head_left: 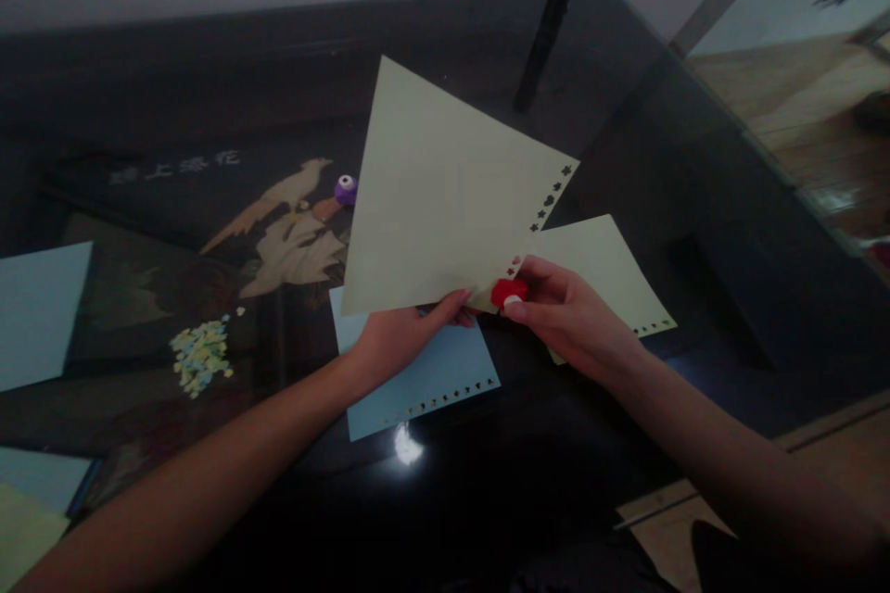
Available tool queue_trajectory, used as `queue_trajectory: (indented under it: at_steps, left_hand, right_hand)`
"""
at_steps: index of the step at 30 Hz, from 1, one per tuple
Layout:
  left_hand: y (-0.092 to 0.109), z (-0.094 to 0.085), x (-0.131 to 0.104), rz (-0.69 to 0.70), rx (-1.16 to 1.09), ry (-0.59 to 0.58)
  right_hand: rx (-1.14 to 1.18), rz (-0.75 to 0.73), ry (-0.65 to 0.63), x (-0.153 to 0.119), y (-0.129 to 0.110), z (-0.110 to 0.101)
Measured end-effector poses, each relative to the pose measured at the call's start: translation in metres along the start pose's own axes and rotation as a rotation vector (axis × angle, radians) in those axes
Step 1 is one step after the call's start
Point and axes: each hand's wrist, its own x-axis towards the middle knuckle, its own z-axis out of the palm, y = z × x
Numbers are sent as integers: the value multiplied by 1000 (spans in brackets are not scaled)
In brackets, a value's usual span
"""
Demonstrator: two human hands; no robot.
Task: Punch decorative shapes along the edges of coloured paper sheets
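Note:
A pale yellow sheet of paper (445, 195) is raised above the table, with a row of small shaped holes along its right edge. My left hand (410, 329) pinches its lower edge, thumb on top and fingers mostly hidden beneath. In my right hand (566, 306) is a small red craft punch (510, 293) with a white button, set on the sheet's lower right edge. My thumb lies at the button. Under the raised sheet rest a blue sheet (424, 375) and another pale yellow sheet (604, 269), both with holes along one edge.
A pile of tiny paper cutouts (201, 354) lies left of my hands. Behind the raised sheet sits a purple punch (345, 191), partly covered. More blue paper (42, 315) is at the far left. A black pole (553, 18) rises at the back of the dark glossy table (229, 65).

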Motion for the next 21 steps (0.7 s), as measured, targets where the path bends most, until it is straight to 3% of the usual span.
queue_trajectory:
  at_steps: [21]
  left_hand:
    - [1,-2,-2,7,-1,13]
  right_hand:
    - [-42,-28,-3,-2,-5,0]
